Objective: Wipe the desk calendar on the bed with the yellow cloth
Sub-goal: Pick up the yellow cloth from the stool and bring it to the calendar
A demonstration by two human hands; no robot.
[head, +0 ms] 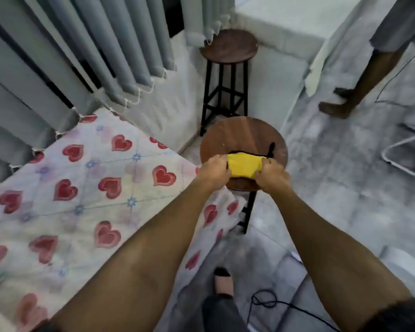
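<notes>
Over the near stool (243,133), the left hand (213,172) and right hand (271,176) each pinched an end of the yellow cloth (244,166), stretching it just above the seat. Left of them lay the heart-patterned bed (82,188); no calendar showed.

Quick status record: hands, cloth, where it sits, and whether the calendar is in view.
left hand: gripping the cloth's left end
right hand: gripping its right end
yellow cloth: held between both hands over the near round stool
under cloth: something dark, unidentifiable
bed: heart-print cover, left of stool
desk calendar: not visible
</notes>
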